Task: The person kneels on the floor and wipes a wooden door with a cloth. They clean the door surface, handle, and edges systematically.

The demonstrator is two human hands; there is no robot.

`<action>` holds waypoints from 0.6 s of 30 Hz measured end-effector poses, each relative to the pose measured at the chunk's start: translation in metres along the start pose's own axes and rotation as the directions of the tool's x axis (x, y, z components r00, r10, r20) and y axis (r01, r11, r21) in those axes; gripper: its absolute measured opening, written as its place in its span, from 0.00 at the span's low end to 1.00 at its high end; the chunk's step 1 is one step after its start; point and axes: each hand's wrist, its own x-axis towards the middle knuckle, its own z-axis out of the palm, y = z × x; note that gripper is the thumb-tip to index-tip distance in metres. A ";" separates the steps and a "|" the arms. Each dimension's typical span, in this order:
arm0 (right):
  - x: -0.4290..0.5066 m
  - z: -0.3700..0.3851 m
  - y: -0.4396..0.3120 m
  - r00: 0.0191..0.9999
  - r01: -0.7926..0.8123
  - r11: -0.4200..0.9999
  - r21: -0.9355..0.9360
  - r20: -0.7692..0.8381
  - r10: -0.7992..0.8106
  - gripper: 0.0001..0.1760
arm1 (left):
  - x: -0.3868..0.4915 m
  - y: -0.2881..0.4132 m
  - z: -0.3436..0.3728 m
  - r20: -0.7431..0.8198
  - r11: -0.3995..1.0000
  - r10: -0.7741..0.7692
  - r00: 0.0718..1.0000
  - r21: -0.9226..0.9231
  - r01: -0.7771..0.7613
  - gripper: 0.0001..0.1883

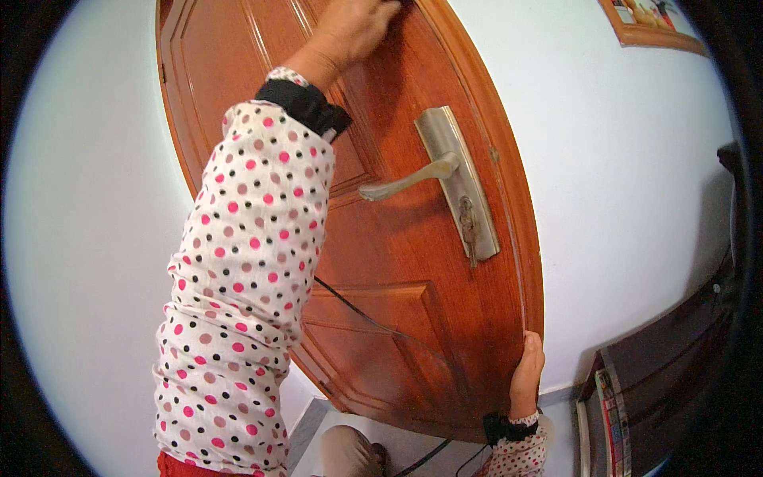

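Observation:
My left hand [357, 27] reaches up to the top of a reddish-brown wooden door [381, 250], its fingers curled near the panel and partly cut off by the upper picture edge. Whether it holds anything cannot be told. Low on the door's right side, my right hand [527, 372] rests upright against the wooden door frame [527, 286]; its palm side is hidden. Between the hands sits a metal lever handle [411, 179] on a long metal plate [444, 131]. A key [471, 241] sits in the lock below the lever. The door looks closed.
White walls [596, 179] flank the door. A dark wooden cabinet [661, 381] stands at lower right, and a framed picture [656, 36] hangs above. A thin black cable [369, 319] crosses before the door. My knee [349, 450] shows over the pale floor [411, 444].

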 end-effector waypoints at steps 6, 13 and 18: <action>-0.001 0.005 -0.001 0.999 -0.049 0.998 0.045 0.013 0.048 0.23 | -0.038 0.048 0.019 0.064 0.961 0.270 0.961 0.039 -0.273 0.33; 0.013 -0.008 0.008 0.996 -0.078 0.995 0.060 -0.030 0.080 0.23 | -0.007 0.021 0.014 0.007 0.982 0.152 0.988 0.110 -0.152 0.31; 0.013 -0.021 -0.004 0.996 -0.087 0.993 0.078 -0.001 0.087 0.23 | -0.008 0.056 0.017 0.102 0.967 0.249 0.963 0.036 -0.254 0.30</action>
